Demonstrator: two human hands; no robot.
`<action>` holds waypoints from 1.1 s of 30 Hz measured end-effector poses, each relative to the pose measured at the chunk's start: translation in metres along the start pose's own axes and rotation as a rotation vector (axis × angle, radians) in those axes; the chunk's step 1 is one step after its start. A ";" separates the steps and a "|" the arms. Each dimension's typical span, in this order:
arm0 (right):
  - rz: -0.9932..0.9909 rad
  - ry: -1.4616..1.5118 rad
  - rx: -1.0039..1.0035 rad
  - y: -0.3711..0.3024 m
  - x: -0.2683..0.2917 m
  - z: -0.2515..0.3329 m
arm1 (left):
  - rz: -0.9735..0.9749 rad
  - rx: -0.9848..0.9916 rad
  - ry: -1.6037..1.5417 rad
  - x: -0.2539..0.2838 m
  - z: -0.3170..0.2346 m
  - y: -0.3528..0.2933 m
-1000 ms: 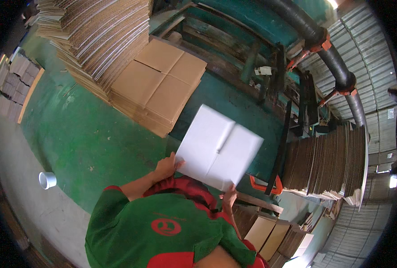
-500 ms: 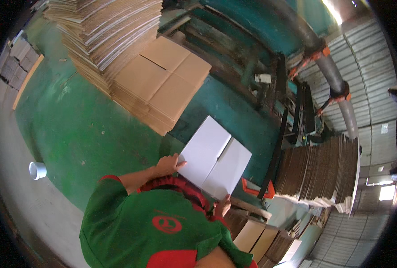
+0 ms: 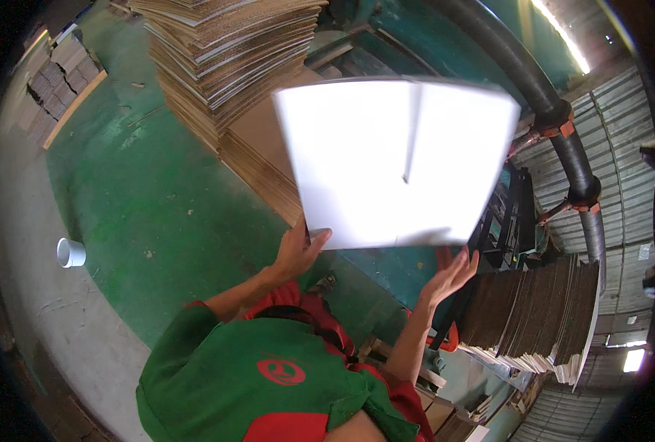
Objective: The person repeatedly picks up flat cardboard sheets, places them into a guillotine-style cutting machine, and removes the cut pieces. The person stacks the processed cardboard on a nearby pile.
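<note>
A flat white cardboard box blank, with a slot and a crease near its middle, is raised in front of me and tilted up. My left hand grips its near left corner, the thumb lying on the white face and the fingers behind. At the near right corner my right hand holds the edge, its fingers bent and partly hidden by the blank. Behind the blank lies a pile of brown cardboard blanks, mostly covered from sight.
A tall stack of cardboard sheets rises at the far left. Another cardboard stack stands at right, near an orange-edged object. A thick dark pipe runs above the machinery. On the floor sit a white bucket and grey bundles.
Both hands have lifted the white box blank up and away from its low place, so it now looks larger and covers the brown pile. My right arm has stretched forward and right.
</note>
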State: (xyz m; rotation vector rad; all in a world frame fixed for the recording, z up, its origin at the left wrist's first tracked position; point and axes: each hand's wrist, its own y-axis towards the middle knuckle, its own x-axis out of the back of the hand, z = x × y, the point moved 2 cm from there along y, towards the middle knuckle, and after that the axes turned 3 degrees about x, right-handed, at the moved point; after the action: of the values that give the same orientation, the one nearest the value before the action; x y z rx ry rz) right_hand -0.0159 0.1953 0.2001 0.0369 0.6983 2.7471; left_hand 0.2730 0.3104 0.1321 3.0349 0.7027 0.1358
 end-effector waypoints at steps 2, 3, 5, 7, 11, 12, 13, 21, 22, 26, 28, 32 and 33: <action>0.062 -0.037 -0.060 -0.001 -0.025 0.004 | -0.005 0.172 -0.088 0.000 0.016 0.009; 0.149 -0.005 -0.083 -0.009 -0.034 0.003 | -0.019 0.298 -0.137 0.002 0.026 0.013; 0.258 -0.004 -0.179 -0.037 -0.044 -0.007 | -0.026 0.649 -0.271 0.004 0.043 0.018; 0.331 -0.037 -0.302 -0.064 -0.038 -0.021 | 0.030 0.573 -0.320 -0.002 0.047 0.022; 0.365 -0.106 -0.502 -0.108 -0.005 -0.052 | -0.058 0.583 -0.400 -0.020 0.044 0.026; 0.367 -0.135 -0.540 -0.116 0.006 -0.061 | -0.093 0.559 -0.390 -0.022 0.043 0.033; 0.364 -0.171 -0.588 -0.128 0.022 -0.070 | -0.117 0.557 -0.397 -0.024 0.043 0.039; 0.319 -0.498 -0.825 -0.276 0.165 -0.152 | -0.169 0.753 -0.551 0.004 0.075 0.094; 0.316 -0.567 -0.725 -0.297 0.178 -0.154 | -0.168 0.695 -0.528 0.009 0.076 0.088; -0.223 -0.015 -1.166 -0.358 0.220 -0.169 | 0.106 0.641 -0.298 0.035 0.073 0.093; -0.325 -0.048 -1.202 -0.375 0.232 -0.176 | 0.203 0.704 -0.013 0.043 0.075 0.104; -0.019 -0.668 -1.165 -0.389 0.253 -0.183 | 0.208 0.731 0.236 0.062 0.083 0.126; -0.158 -0.583 -1.360 -0.396 0.260 -0.183 | 0.172 0.718 0.304 0.067 0.083 0.130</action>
State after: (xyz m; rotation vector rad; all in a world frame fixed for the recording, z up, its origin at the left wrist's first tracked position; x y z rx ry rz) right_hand -0.1687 0.5188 -0.1603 0.4122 -1.2312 2.2847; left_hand 0.3973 0.2226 0.0599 3.8195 0.5993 0.4454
